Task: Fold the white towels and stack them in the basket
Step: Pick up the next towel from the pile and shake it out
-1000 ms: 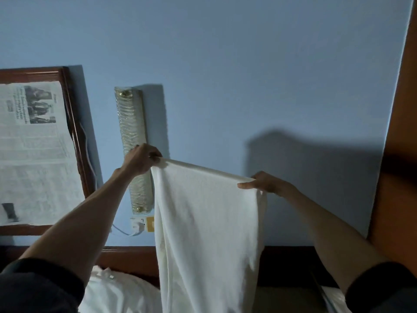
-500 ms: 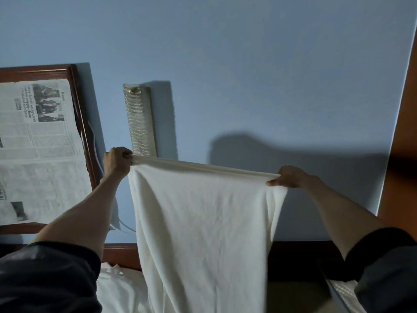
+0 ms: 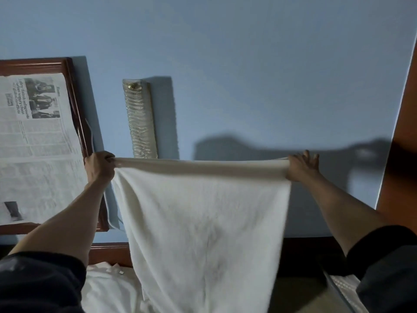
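Hands are wider apart than a second ago, and the towel's top edge is pulled out long and taut where it was short and slack. My left hand (image 3: 100, 167) is a clenched fist round one top corner of the white towel (image 3: 203, 222), just below and left of the wall lamp (image 3: 140, 118). My right hand (image 3: 301, 167) grasps the other top corner, well to the right of the lamp and level with its lower end. A few of its fingers splay out above the cloth.

The top edge is bunched into a thick band that passes in front of the lamp's lower end. From that band the towel hangs flat below the lamp, and its bottom runs out of view.

A framed newspaper (image 3: 33, 143) hangs left of the lamp on the blue wall (image 3: 248, 64); my left hand overlaps its wooden frame. White bedding (image 3: 108, 288) lies far below and left of the lamp, partly behind the towel. Dark sleeves (image 3: 38, 283) cover my upper arms at the bottom corners.
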